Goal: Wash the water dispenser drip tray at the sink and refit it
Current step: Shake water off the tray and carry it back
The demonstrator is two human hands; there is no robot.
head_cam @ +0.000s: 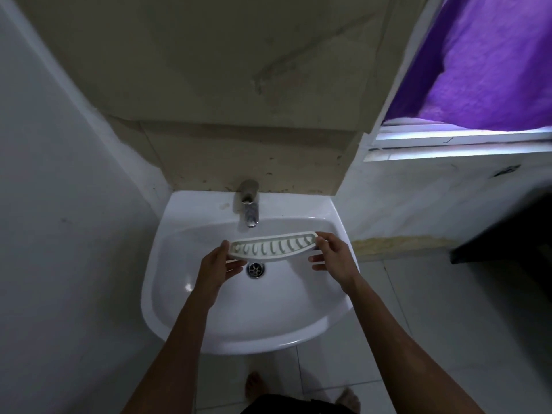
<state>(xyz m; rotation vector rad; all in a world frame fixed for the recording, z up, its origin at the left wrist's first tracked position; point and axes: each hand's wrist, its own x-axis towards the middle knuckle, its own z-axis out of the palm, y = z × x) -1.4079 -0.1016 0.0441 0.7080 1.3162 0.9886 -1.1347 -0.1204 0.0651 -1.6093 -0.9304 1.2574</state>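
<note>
Just under the chrome tap (249, 204), over the glossy white sink (179, 321) and its drain (255, 269): curved white slotted drip tray (273, 249), pinched at each end, left hand (216, 265) and right hand (333, 258), thumbs on top, fingers partly hidden beneath.

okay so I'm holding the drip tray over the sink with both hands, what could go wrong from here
1. The drip tray is held only at its ends, by the fingertips of the left hand and the right hand. Once wet it may slip and drop into the sink.
2. It sits just in front of the tap, so water hitting its slotted top could splash outward.
3. Bare feet stand on the tiled floor; splashes there could make it slippery.
</note>
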